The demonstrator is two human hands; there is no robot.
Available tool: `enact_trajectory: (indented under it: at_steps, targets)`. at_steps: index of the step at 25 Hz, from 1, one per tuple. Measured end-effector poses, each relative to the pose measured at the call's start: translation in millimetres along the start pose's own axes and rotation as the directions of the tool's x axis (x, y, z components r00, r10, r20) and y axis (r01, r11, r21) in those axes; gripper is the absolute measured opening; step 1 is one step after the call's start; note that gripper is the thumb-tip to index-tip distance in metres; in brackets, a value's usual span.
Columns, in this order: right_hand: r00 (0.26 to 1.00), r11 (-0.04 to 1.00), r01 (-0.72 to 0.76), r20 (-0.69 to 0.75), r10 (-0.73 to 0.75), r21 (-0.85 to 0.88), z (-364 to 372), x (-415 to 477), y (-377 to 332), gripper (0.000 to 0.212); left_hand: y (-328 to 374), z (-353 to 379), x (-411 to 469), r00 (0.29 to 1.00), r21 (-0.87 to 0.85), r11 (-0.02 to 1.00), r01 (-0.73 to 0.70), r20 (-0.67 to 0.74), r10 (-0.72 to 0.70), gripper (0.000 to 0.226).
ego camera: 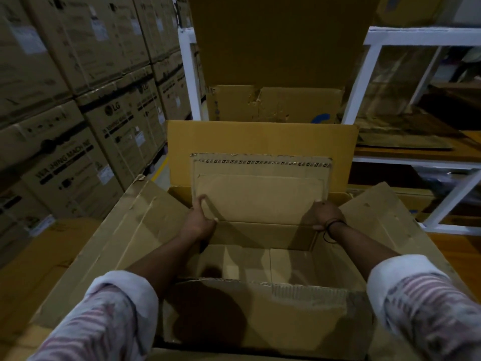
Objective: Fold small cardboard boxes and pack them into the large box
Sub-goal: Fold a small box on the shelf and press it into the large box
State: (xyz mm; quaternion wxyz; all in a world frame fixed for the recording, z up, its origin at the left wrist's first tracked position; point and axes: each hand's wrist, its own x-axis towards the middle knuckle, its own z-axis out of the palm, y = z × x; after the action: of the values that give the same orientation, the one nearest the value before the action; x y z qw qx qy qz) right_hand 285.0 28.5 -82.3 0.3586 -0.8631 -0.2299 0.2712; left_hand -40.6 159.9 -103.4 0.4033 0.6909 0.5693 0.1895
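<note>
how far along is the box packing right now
Early. The large box stands open with its flaps spread, and its visible floor looks bare, so nothing seems packed yet. In hand: the left hand and right hand hold one small box at the far wall. Left: seating it and folding more.

Stacked appliance cartons [78, 100] left; white shelving [374, 82] right, contents dim.
</note>
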Motion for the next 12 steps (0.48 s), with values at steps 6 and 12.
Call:
enact_trajectory:
  at_steps: [6,12]
  targets:
    - [0.991,0.999,0.042,-0.129,-0.044,-0.018,-1.2,9.7,-9.8,0.051,10.8,3.1,15.8,0.998,0.122,0.992,-0.034,-0.049,0.040,0.090]
    - [0.982,1.000,0.011,-0.190,-0.016,-0.027,1.8,37.1,2.6,0.065,18.5,2.3,19.2,0.997,0.437,0.898,0.039,0.050,-0.067,0.106]
